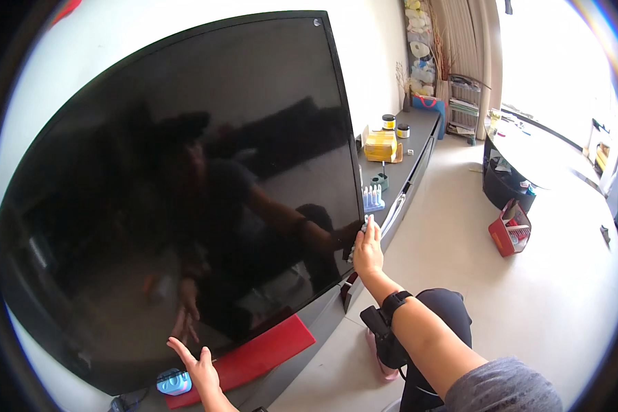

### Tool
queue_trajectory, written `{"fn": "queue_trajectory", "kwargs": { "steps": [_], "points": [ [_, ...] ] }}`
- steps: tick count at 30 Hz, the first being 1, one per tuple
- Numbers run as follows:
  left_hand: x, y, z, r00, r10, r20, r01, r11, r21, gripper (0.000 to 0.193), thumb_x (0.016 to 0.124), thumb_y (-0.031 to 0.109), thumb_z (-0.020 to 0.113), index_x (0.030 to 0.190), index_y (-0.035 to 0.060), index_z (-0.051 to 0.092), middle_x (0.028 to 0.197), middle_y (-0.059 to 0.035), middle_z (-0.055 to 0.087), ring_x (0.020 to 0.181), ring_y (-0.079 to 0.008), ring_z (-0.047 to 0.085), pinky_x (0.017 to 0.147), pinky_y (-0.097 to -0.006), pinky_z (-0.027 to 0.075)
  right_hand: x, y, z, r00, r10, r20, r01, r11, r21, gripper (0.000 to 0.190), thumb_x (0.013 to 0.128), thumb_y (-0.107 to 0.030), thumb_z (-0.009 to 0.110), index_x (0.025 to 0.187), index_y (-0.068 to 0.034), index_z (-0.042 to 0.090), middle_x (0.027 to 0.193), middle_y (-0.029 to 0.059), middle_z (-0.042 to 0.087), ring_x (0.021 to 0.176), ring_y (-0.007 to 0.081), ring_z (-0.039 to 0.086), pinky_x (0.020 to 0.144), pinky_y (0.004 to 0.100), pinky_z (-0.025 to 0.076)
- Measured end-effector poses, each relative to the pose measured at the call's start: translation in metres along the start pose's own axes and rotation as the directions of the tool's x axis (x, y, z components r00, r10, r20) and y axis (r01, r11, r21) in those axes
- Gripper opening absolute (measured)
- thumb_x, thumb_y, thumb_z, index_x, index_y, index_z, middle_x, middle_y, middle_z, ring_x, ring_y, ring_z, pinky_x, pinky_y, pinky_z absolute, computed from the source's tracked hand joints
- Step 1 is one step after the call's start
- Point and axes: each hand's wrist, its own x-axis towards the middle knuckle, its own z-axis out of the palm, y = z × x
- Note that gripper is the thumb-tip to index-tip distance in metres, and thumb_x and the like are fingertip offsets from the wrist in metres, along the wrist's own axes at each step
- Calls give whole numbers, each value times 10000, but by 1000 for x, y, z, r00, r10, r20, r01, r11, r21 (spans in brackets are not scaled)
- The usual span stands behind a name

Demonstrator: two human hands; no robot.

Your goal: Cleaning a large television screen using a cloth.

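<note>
A large flat-screen television (185,170) with a dark, glossy screen fills the left and middle of the view. Against the lower part of its right edge, my right hand (368,250) presses a grey, nubby cloth (350,255), mostly hidden under the palm and fingers. My left hand (201,366) is spread near the bottom edge of the screen with nothing in it; whether a fingertip touches the glass I cannot tell. Beside that hand sits a light-blue plastic case (174,382). A long red flat object (268,354) lies along the stand below the screen.
On the grey low cabinet (417,131) are a yellow-taped carton (380,146), two dark jars (389,121), a green holder (379,181) and a blue rack (373,198). A red basket (511,232) stands on the tiled floor near a round-edged table (541,154). A tiered shelf (464,108) stands behind.
</note>
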Motion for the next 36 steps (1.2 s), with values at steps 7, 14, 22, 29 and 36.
{"fn": "queue_trajectory", "kwargs": {
  "steps": [7,14,22,29,36],
  "points": [
    [5,-6,4,1000,18,16,-17,1000,-8,827,856,30,522,1520,142,42,1580,-144,-31,1459,-267,30,1165,-370,99,41,30,-23,995,-38,-90,39,999,13,402,930,-209,501,1302,-81,419,1274,185,505,1115,393,527,917,448,452],
    [3,-5,-2,1000,-7,0,7,1000,17,824,858,37,527,1520,144,48,1580,-148,-28,1459,-271,25,1165,-368,91,109,-110,-77,870,-443,-216,478,865,151,219,883,-180,602,1076,-79,576,1132,127,558,1003,339,576,848,388,474],
    [3,-9,2,1000,6,-18,-5,999,33,828,850,29,526,1522,157,60,1581,-144,-18,1460,-271,28,1164,-376,92,112,-99,-59,913,-327,-243,371,914,166,128,860,-200,633,959,-132,676,1070,58,565,919,268,613,781,361,497],
    [2,-15,-2,999,47,-24,-46,998,38,817,843,18,508,1519,126,62,1580,-155,-13,1460,-283,24,1162,-374,89,139,-128,-65,878,-390,-277,437,890,130,127,851,-177,635,947,-127,700,1012,45,587,884,261,616,762,355,495],
    [4,-13,2,998,58,-10,-58,997,50,810,845,24,508,1517,108,63,1579,-160,-14,1460,-286,20,1162,-370,75,150,-124,-75,867,-436,-239,471,875,113,125,839,-170,633,925,-130,714,1008,37,595,879,258,626,746,350,499]
  ]
}}
